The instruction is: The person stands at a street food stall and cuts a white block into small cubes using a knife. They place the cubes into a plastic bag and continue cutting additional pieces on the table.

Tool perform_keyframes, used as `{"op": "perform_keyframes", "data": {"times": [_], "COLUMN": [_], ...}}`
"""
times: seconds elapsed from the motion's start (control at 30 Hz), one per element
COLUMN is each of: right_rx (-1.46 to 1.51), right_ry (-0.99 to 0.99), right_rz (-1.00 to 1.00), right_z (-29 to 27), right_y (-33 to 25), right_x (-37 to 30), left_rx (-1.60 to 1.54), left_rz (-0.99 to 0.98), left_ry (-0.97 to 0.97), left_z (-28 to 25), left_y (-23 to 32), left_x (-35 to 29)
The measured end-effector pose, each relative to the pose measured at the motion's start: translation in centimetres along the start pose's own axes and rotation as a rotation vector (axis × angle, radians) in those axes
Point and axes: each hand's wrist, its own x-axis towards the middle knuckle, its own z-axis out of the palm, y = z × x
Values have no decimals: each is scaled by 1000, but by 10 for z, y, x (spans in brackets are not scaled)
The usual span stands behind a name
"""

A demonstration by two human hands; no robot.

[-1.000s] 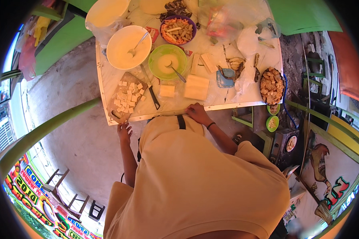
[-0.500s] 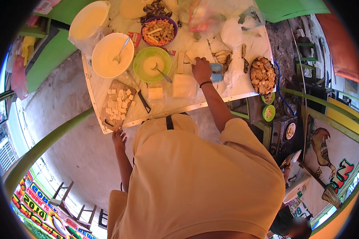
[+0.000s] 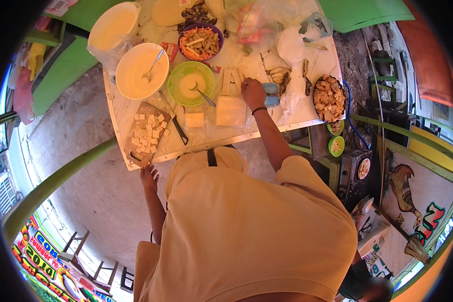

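The right hand [image 3: 253,93] reaches across the worktop [image 3: 297,113] and lies on the pale strips [image 3: 231,81] near the middle; whether its fingers are closed on a strip, one cannot tell. The left hand [image 3: 148,176] hangs open just below the near left corner, holding nothing. A block of tofu [image 3: 230,111] lies just beside the right wrist. The green bowl [image 3: 191,83] with its spoon stands close to the strips, so a careless pull could probably knock the spoon handle and spill the batter.
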Motion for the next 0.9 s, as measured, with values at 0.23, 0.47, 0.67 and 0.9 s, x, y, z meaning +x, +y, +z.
{"op": "perform_keyframes", "data": {"times": [0.23, 0.47, 0.67, 0.9], "right_rx": [58, 72, -25, 44], "right_ry": [-22, -15, -113, -187], "right_rz": [-28, -79, 309, 336], "right_z": [-7, -30, -24, -11], "right_y": [-10, -42, -54, -53], "right_x": [0, -72, -122, -129], "left_rx": [-13, -18, -12, -13], "left_rz": [13, 8, 8, 24], "left_ry": [-30, -22, -14, -28], "left_z": [4, 2, 2, 3], "left_y": [4, 0, -1, -2], "left_x": [-6, -6, -10, -4]}}
